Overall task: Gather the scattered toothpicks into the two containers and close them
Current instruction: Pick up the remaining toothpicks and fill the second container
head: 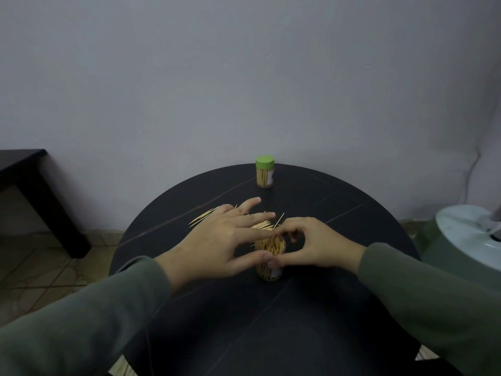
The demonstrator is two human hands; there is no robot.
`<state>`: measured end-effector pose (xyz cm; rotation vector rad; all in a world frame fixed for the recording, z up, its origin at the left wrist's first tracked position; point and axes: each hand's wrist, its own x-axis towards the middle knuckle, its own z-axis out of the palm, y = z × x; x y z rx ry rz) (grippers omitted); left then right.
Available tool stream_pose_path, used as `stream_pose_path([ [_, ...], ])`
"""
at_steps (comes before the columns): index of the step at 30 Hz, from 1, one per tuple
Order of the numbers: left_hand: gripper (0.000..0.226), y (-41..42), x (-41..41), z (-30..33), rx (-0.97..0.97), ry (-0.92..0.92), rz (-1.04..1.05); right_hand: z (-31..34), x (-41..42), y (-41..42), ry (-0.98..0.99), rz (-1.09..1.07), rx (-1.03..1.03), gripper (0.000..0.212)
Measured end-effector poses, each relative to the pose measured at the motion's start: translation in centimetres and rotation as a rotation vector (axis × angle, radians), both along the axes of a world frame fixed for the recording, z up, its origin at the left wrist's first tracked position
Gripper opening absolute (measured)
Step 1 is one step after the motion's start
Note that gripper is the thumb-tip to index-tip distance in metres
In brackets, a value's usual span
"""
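Loose toothpicks (206, 216) lie at ten o'clock on the table (339, 308). The left hand (217, 240) is spread, thumb and forefinger bracing the open jar (271, 256) at centre; the right hand (311, 245) curls round its rim. Best to keep the jar upright and feed small aligned bundles in — the capped jar (265, 171) waits at twelve.

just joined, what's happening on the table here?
A person is packing toothpicks into an open container near the middle of the round black table. The left hand and right hand both hold it at the rim; it is nearly full and has no lid on. Loose toothpicks still lie behind the hands. A second container, green lid on, stands at the far edge.
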<state>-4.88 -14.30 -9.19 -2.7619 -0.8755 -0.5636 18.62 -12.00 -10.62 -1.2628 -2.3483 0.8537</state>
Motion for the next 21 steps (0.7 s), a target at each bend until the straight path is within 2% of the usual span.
stream_pose_path([
  [4, 0.044, 0.1, -0.1, -0.2, -0.052, 0.061, -0.059, 0.1, -0.1, -0.1, 0.022, 0.048, -0.015, 0.039],
  [6, 0.044, 0.2, -0.2, -0.4, -0.098, 0.036, -0.066, 0.1, -0.2, -0.2, 0.041, 0.093, -0.04, 0.04],
  [8, 0.044, 0.1, -0.2, -0.3, -0.143, -0.072, -0.029, 0.3, 0.0, -0.2, 0.023, 0.143, -0.057, 0.052],
  [10, 0.043, 0.4, -0.2, -0.2, -0.15, -0.198, 0.055, 0.7, 0.6, 0.0, -0.005, 0.17, -0.087, 0.054],
  [12, 0.038, 0.9, -0.4, -0.3, -0.122, -0.226, 0.207, 1.3, 1.3, 0.2, -0.022, 0.154, -0.131, 0.05],
  [14, 0.033, 1.6, -0.8, -0.9, -0.145, -0.143, 0.406, 1.5, 1.7, 0.6, -0.122, 0.096, -0.043, 0.043],
  [17, 0.037, 2.5, -1.6, -1.8, -0.26, 0.004, 0.573, 1.2, 1.3, 1.1, -0.41, -0.036, 0.235, 0.035],
  [21, 0.055, 3.3, -1.9, -2.1, -0.387, 0.09, 0.702, 0.1, 0.3, 1.3, -0.506, -0.122, 0.333, 0.04],
])
